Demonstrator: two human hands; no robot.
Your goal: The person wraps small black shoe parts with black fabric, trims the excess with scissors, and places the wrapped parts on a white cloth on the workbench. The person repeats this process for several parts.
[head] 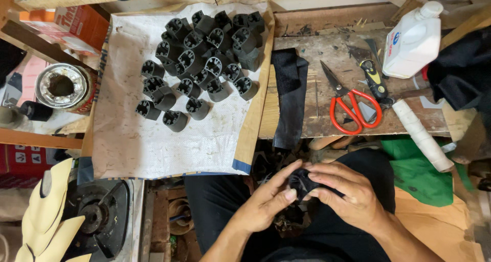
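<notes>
White woven sack sheet (153,139) on the bench is the landmark; a heap of black ribbed plastic caps (204,62) sits on its upper half. Right of sheet: black cloth strip (290,95), red-handled scissors (353,106). Below sheet's lower right corner, left hand (268,203) and right hand (348,195) pinch a small dark crumpled cloth-wrapped piece (302,182), fingers closed on it, over the lap.

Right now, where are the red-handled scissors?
In the head view, the red-handled scissors lie on the wooden board at right, between the black cloth strip and the yellow-and-black utility knife, below the white plastic bottle.
</notes>
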